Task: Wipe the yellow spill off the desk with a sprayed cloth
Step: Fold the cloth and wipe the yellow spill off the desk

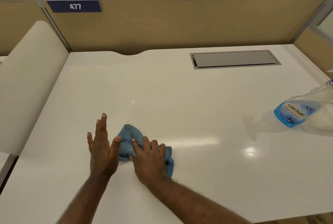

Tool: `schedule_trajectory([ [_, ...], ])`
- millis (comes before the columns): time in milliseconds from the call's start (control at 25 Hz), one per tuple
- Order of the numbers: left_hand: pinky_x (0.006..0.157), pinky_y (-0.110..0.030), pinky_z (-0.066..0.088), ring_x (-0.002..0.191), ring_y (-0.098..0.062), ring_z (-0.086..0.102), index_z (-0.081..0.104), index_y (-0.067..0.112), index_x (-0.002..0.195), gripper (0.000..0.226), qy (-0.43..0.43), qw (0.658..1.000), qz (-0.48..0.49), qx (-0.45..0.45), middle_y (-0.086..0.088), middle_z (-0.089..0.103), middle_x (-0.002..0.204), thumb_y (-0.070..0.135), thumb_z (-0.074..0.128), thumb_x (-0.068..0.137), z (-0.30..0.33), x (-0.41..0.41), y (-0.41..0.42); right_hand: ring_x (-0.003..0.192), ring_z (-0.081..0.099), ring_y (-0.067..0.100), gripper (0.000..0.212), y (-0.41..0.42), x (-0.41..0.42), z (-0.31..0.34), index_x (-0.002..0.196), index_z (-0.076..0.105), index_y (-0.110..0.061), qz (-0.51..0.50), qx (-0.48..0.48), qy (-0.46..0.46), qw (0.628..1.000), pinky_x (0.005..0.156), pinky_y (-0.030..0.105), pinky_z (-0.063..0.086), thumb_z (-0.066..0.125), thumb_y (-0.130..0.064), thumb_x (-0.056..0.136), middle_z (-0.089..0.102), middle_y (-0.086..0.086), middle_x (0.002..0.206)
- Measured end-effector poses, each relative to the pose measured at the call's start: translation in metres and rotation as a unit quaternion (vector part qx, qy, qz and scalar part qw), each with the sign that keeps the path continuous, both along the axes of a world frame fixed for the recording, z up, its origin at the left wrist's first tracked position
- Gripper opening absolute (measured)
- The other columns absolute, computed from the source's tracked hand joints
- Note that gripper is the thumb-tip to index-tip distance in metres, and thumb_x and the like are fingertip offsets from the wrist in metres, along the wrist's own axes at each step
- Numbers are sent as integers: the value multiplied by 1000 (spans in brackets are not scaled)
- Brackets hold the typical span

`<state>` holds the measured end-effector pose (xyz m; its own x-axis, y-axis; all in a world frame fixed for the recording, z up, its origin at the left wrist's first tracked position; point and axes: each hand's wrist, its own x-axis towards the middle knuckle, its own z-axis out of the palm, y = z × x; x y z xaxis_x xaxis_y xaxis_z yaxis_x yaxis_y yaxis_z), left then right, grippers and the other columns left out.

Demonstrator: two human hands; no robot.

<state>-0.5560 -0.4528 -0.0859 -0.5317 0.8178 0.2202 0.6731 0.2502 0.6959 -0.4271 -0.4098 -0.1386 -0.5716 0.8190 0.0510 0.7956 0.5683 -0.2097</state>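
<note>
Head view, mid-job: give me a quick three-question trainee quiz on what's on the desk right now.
1. True or false: the right hand presses the crumpled blue microfibre cloth onto the white desk.
2. Where is the clear spray bottle of blue liquid? A) standing upright by the left hand B) lying on its side at the desk's right edge C) held in the right hand
3. Fill in: the left hand is ____, fingers spread, beside the cloth.

Key: 1 true; 2 B; 3 open

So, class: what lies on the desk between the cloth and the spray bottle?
Nothing: the head view shows bare white desk between cloth and bottle, only glare.
</note>
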Motion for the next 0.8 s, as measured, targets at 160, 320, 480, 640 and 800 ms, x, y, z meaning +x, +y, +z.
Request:
schedule_trajectory([
  [160, 119, -32, -8, 145, 4, 2, 9, 25, 152, 83, -2, 1000, -4, -18, 12, 16, 157, 75, 13, 85, -12, 8, -2, 104, 56, 29, 55, 41, -19, 8, 134, 50, -31, -4, -19, -14, 1000, 87, 49, 44, 58, -54, 85, 56, 6, 129],
  [320, 120, -38, -6, 145, 4, 3, 9, 25, 152, 79, -4, 999, -21, -39, 8, 17, 159, 71, 14, 88, -32, 22, 16, 124, 39, 33, 54, 85, -32, 10, 148, 25, -29, -8, -53, -29, 998, 102, 52, 29, 36, -49, 98, 34, 10, 147],
  [480, 119, -37, -7, 146, -3, 7, 10, 25, 151, 81, -12, 999, -18, -48, 11, 15, 158, 73, 13, 87, -43, 30, 40, 122, 41, 32, 55, 125, -43, 6, 147, 27, -29, -5, -30, -39, 999, 98, 51, 32, 36, -51, 97, 36, 9, 144],
  [640, 120, -38, -6, 146, -2, 3, 11, 26, 151, 80, -21, 998, -4, -65, 11, 14, 158, 74, 12, 86, -54, 32, 49, 118, 43, 32, 54, 172, -57, 7, 146, 31, -28, 3, -22, -42, 999, 93, 49, 35, 38, -50, 97, 40, 10, 141],
  [800, 120, -38, -6, 146, -1, 1, 8, 28, 152, 79, -19, 997, 0, -77, 14, 11, 159, 73, 13, 87, -59, 33, 60, 115, 45, 32, 53, 222, -59, 7, 145, 34, -27, -17, -6, -46, 999, 90, 47, 37, 39, -49, 97, 43, 10, 139],
])
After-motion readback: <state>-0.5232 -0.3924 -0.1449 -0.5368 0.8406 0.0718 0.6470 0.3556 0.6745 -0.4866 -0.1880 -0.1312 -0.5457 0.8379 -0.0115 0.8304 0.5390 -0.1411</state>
